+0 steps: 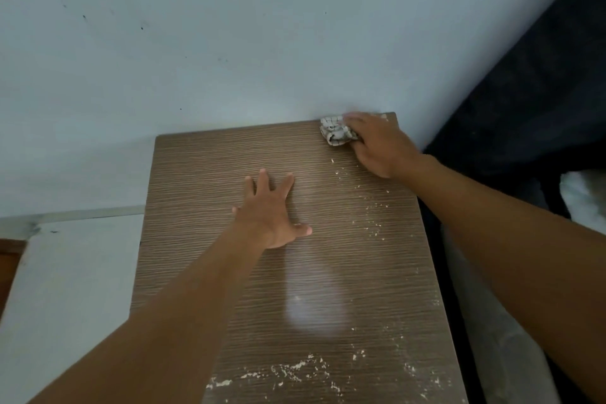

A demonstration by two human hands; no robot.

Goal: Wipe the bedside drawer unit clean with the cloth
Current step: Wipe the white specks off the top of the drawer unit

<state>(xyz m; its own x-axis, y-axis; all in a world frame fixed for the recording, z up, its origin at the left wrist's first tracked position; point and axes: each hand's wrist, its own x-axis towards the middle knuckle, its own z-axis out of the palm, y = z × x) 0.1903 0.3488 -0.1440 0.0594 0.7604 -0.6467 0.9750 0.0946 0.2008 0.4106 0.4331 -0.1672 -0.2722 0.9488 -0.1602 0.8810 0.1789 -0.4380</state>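
Fingers (264,182) of the left hand (272,213) lie spread and flat on the wood-grain top of the bedside drawer unit (203,174). The thumb points out to the right and the palm presses down near the middle of the surface. The right hand (377,146) reaches to the far right corner, where its fingers (357,118) curl over a crumpled checked cloth (336,134) and hold it against the top, right beside the wall (229,43). The cloth is white with a thin dark grid and bunches out to the left of the hand; the fingertips are blurred.

Pale crumbs (370,216) lie scattered down the right side of the top, between the right hand and the near edge. A thicker band of them (295,367) runs across the near edge. A soft patch of glare sits on the surface below the left hand. The wall is pale blue-grey with small dark specks. Dark fabric (541,92) fills the right side, just beside the unit, with something white (582,203) lying against it. A light floor (65,289) shows on the left.
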